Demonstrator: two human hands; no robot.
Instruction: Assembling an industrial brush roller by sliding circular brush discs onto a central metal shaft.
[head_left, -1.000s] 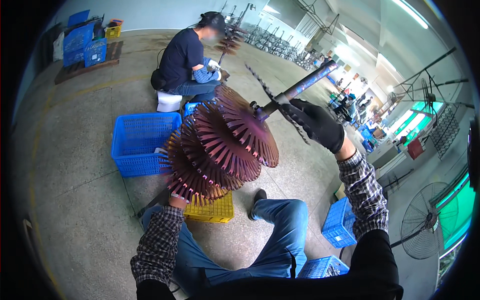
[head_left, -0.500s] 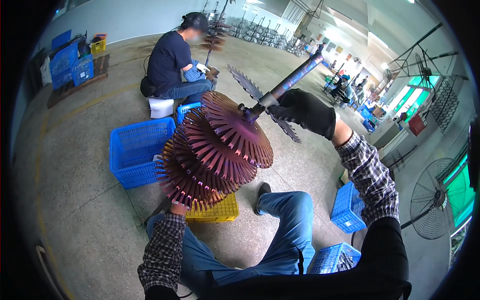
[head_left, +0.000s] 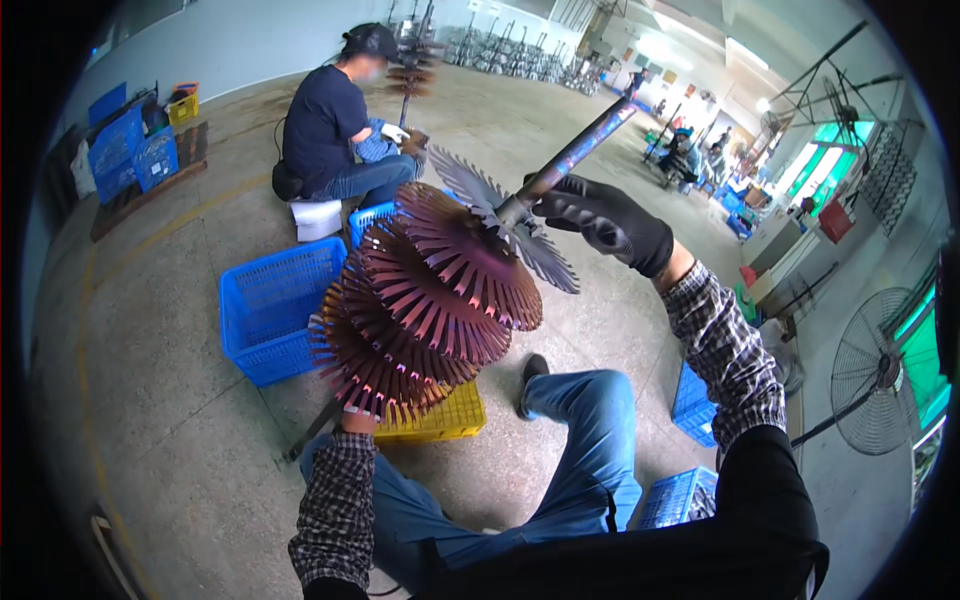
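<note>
While gloved right hand (head_left: 610, 220) grips rod (head_left: 570, 158) — finned discs (head_left: 440, 290)

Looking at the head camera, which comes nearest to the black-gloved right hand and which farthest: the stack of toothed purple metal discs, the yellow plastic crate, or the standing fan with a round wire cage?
From the right hand:
1. Stack of toothed purple metal discs, just left of it on the rod it grips.
2. Yellow plastic crate, lower left, under the discs on the floor.
3. Standing fan with a round wire cage, far right by the wall.

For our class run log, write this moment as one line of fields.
right hand: black glove, gripping metal rod | left hand: mostly hidden under stacked finned discs | beside: blue crate, yellow crate
</note>
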